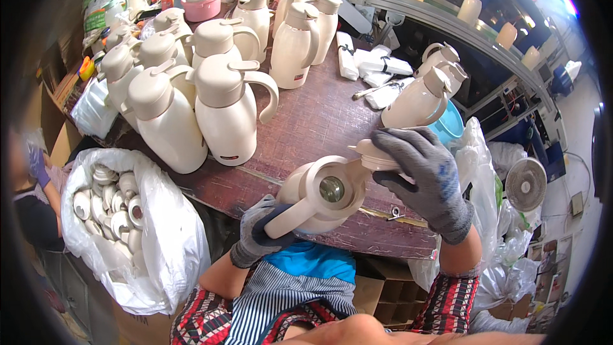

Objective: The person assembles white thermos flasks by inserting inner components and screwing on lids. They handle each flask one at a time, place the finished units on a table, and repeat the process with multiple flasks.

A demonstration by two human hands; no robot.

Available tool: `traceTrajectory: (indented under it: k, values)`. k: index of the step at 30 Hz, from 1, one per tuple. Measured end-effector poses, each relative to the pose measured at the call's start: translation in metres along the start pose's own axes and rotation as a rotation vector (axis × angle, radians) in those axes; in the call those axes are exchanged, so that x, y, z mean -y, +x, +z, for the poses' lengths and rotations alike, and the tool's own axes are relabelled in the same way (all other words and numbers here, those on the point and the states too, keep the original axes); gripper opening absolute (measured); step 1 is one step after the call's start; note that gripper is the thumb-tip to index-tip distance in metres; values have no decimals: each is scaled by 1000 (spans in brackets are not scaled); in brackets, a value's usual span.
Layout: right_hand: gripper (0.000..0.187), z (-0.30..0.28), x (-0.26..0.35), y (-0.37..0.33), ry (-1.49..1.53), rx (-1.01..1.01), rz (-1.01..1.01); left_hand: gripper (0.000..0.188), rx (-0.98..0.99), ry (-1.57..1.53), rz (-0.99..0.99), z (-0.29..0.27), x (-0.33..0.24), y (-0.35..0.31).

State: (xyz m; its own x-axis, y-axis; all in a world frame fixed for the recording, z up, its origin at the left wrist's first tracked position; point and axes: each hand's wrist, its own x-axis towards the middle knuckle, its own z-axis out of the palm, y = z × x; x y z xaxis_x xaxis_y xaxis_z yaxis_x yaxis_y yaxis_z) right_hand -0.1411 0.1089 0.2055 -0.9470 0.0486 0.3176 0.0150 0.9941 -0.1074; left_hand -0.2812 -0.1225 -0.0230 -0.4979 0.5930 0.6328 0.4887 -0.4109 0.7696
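Note:
At the table's front edge a cream vacuum jug (295, 193) leans toward me, its round mouth uncovered and a shiny inner wall showing. My left hand (257, 235), in a grey glove, is closed around the jug's handle (287, 219). Just right of the mouth, my right hand (429, 182), gloved too, grips a cream jug lid (378, 156) between thumb and fingers. The lid is tilted over the rim's upper right; whether they touch, I cannot tell. Several lidded jugs (223, 118) stand at the left and back of the table (319, 121).
A white plastic bag (182, 249) of cream lids sits at the left. More jugs (408, 105) stand beside a blue basin (451, 121) at right, near white wrapped bundles (383, 64). Candle-like cream pieces line a conveyor (440, 16). People appear at the far end and left.

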Motion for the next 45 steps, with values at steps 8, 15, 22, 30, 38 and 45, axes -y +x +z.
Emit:
traceTrajectory:
  k: [8,15,22,30,38,45]
  values:
    - [62,39,-35,-30,651,-309,-49,20,-37,180,-31,-3,-15,9]
    - [49,59,-22,-5,412,-42,-540,25,-77,-14,-136,-10,9,2]
    - [100,46,-25,24,481,335,-309,50,5,-62,-123,-24,9,2]
    - [92,46,-17,25,480,284,-293,50,-24,-108,-133,-18,12,1]
    - [96,30,25,14,290,233,-90,50,-34,5,-132,-14,14,-3]
    - [79,5,34,-24,-89,28,-46,50,-113,-60,-127,-5,14,-7]
